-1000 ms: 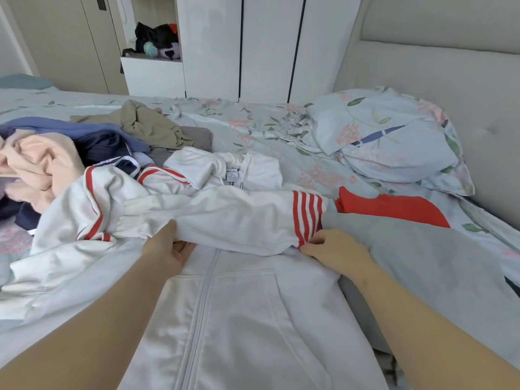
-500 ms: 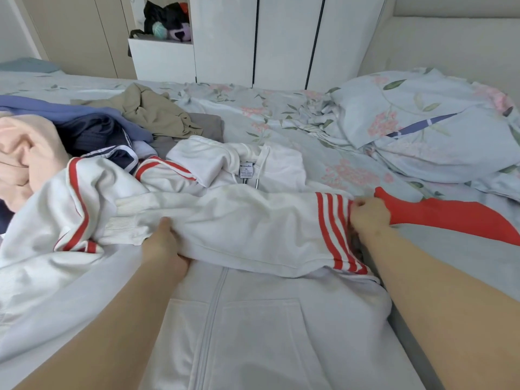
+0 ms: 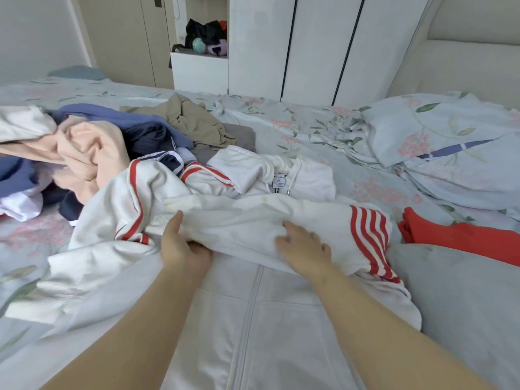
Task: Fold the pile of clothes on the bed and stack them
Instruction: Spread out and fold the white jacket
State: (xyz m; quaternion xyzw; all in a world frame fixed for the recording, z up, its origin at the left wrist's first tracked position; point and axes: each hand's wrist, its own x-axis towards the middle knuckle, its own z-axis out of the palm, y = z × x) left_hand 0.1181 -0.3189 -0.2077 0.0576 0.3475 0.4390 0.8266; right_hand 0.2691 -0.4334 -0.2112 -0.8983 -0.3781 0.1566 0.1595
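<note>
White sleeve (image 3: 253, 218) is gripped by the left hand (image 3: 183, 249); the right hand (image 3: 304, 246) presses it, fingers straight.

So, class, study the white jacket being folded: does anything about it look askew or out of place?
Yes. The folded sleeve lies across the white jacket, but the other sleeve sprawls bunched and twisted to the left, against the unfolded pile.

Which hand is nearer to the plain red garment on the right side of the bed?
Right. The right hand presses flat on the white striped sleeve, a short way left of the red garment. The left hand grips the sleeve near its cuff, further left still.
</note>
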